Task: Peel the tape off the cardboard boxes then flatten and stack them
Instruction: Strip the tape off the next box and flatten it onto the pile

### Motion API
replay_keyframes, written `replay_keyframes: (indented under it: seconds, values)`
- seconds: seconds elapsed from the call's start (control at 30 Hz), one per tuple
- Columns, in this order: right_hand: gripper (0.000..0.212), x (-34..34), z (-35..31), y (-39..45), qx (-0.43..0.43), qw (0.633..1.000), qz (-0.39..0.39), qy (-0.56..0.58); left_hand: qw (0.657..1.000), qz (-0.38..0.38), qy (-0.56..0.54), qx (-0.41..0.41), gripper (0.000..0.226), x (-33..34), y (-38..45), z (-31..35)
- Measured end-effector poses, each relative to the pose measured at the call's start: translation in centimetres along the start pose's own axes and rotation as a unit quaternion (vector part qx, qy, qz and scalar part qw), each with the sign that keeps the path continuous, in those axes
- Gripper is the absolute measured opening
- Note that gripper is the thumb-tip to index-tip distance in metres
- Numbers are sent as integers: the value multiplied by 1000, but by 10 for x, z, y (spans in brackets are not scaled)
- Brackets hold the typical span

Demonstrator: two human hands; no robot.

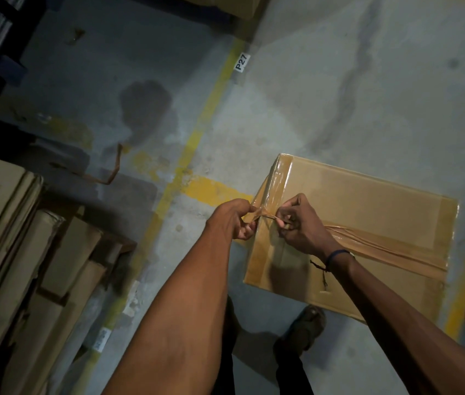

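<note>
Head view looks down on a closed brown cardboard box [368,223] standing on the grey concrete floor [339,95] at about four o'clock in the frame. Both hands meet at the box's left edge. The left hand [237,220] has its fingers curled, pinching a bunched, twisted strand of glossy brown packing tape [262,213]; the right hand [297,220] pinches the same strand just beside it, toward three o'clock. From the strand, one band of tape runs up the box edge toward twelve o'clock, and a wrinkled band trails across the lid to the far edge at about four o'clock.

The step in hand looks like the peel itself, with most of the tape not yet off. The likeliest failure is the strand snapping: twisted into a thin cord and pulled between two close grips, it may tear and leave the bands stuck down, forcing a fresh start at an edge. A steep, hard pull could also strip the cardboard's paper face. The light box may slide or lift, since nothing visibly braces it.

A stack of flattened brown cardboard sheets [12,252] waits at nine o'clock, and a loose strip of peeled brown tape [111,172] lies on the floor toward ten o'clock, a possible snag underfoot.
</note>
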State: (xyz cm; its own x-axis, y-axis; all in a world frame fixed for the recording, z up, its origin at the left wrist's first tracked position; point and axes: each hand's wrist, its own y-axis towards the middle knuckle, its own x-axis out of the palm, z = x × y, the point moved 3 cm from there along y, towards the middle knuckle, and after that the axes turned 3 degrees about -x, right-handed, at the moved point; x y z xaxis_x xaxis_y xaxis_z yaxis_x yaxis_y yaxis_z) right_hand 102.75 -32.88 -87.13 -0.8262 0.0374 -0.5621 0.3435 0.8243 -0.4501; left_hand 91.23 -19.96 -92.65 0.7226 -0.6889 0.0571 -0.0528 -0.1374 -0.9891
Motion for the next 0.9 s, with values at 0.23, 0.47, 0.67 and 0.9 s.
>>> replay_keyframes:
  seconds: [0.23,0.47,0.67,0.9]
  values:
    - [9,1,2,4,-17,1000,-4,-16,992,92,12,82,40,14,2,2]
    - [9,-2,1,4,-20,1000,-1,-9,959,200,-7,200,36,32,4,-7]
    - [10,-1,4,5,-22,1000,3,-12,924,259,-90,266,39,36,9,-19]
    - [6,3,4,6,-26,999,8,-32,974,151,0,169,30,21,-2,-3]
